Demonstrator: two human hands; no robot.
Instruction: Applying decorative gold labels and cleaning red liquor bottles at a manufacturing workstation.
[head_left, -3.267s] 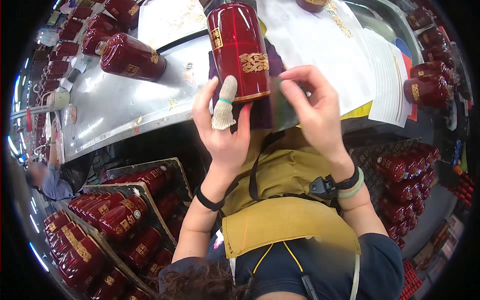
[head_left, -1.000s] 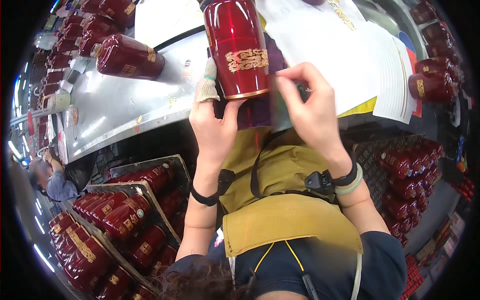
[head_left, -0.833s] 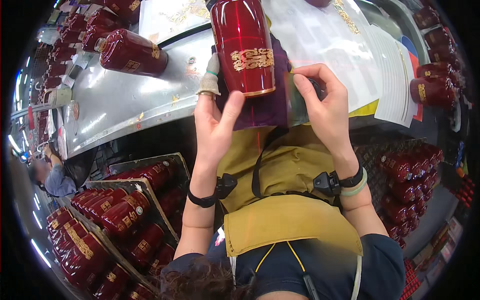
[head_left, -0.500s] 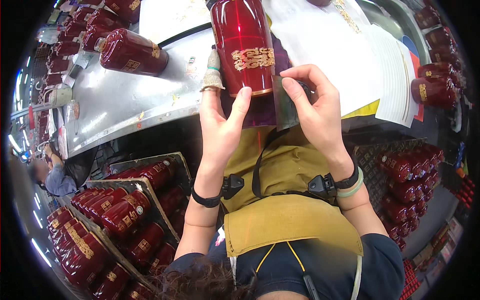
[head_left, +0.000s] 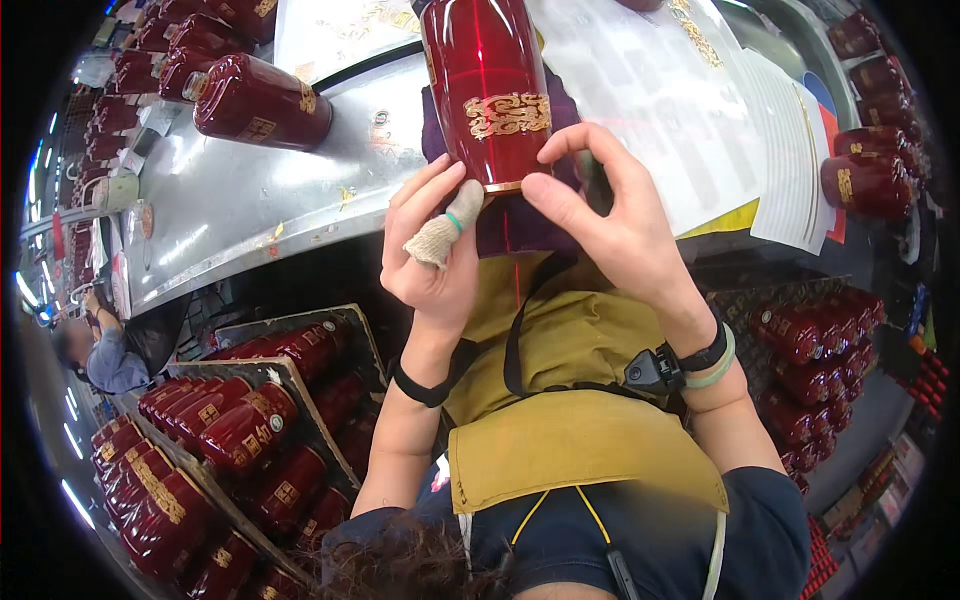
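Note:
A glossy dark red bottle (head_left: pixel 488 60) with a gold ornamental emblem (head_left: pixel 508 116) lies before me, its base toward me, on a dark purple cloth (head_left: pixel 515 228). A red cross of light falls on it. My left hand (head_left: pixel 435 235) grips the lower left of the base, a knitted finger cover with a green band (head_left: pixel 445 230) on one finger. At the lower right of the base, my right hand (head_left: pixel 620 215) pinches the edge between thumb and index finger. A dark greenish piece (head_left: pixel 597 185) shows partly behind these right fingers; how it is held is hidden.
Another red bottle (head_left: pixel 262 105) lies on the metal table (head_left: pixel 240 205) at left. White sheets (head_left: pixel 660 120) cover the right side. Crates of red bottles (head_left: pixel 245 430) stand below left, more stacked bottles (head_left: pixel 820 340) below right. A person (head_left: pixel 115 355) is at far left.
My left hand has shifted from the bottle's left side to its base, the covered finger now bent downward. My right fingers have moved left onto the base; the dark sheet is now mostly hidden.

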